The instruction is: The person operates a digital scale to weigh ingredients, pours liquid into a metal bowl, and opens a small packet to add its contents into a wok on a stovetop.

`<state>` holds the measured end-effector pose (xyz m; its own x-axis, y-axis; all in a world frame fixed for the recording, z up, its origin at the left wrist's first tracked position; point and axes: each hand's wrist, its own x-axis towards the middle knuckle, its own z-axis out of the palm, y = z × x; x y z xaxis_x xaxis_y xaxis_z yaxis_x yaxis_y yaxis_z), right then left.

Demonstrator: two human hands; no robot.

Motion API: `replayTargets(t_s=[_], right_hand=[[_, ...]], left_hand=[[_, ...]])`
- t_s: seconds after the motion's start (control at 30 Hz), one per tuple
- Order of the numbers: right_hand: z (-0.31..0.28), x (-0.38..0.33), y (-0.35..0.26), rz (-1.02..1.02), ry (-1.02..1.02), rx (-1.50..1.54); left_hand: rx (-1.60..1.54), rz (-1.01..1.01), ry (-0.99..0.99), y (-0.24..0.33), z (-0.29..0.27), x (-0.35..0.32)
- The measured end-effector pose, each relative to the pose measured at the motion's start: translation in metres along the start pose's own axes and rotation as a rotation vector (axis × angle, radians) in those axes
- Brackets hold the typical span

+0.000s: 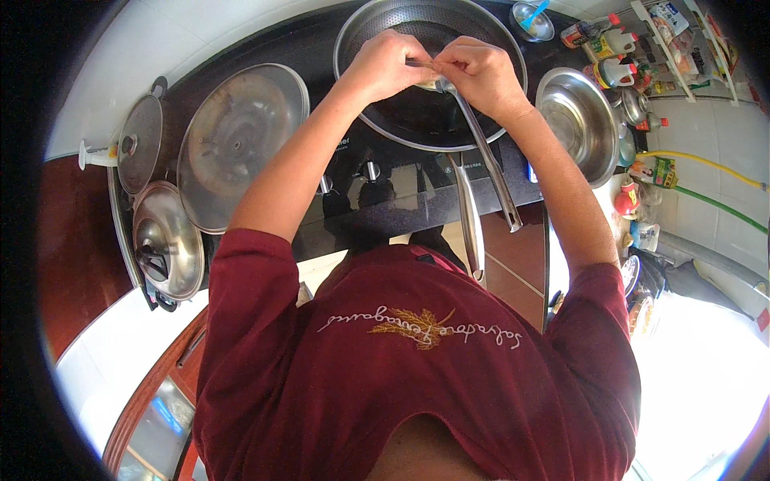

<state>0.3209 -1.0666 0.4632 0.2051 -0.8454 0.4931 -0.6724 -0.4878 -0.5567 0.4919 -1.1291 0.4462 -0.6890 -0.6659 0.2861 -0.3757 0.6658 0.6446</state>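
Over a large dark frying pan (405, 127) on the stove, my left hand (388, 69) and my right hand (481, 78) meet with fingertips pinched together. Between them is a small, thin, brownish piece, too little of it showing to name. A metal utensil (486, 152) leans in the pan below my right hand, its long handle over the rim toward me. Its head is mostly hidden by my fingers, with something pale beside it. The pan's own steel handle (468, 215) points toward me.
A big round lid (241, 144) lies on the black stove (353, 188) at left, beside a lidded pot (143, 148) and another steel lid (172, 240). Right of the pan are a steel basin (576, 128), a small bowl with a blue spoon (532, 22) and several bottles (613, 72).
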Motion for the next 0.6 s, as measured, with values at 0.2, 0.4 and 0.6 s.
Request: replayTargets(t_s=[0.2,0.4,0.6], right_hand=[[0.003,-0.001,-0.001,0.006,-0.045,-0.002],[0.011,-0.006,0.006,-0.081,0.069,-0.089],[0.013,-0.012,0.005,-0.072,0.059,-0.152]], left_hand=[[-0.084,-0.086,-0.072,-0.001,0.003,-0.001],[-0.071,-0.123,-0.072,-0.003,0.010,-0.002],[0.136,-0.070,-0.045,-0.013,0.017,-0.015]])
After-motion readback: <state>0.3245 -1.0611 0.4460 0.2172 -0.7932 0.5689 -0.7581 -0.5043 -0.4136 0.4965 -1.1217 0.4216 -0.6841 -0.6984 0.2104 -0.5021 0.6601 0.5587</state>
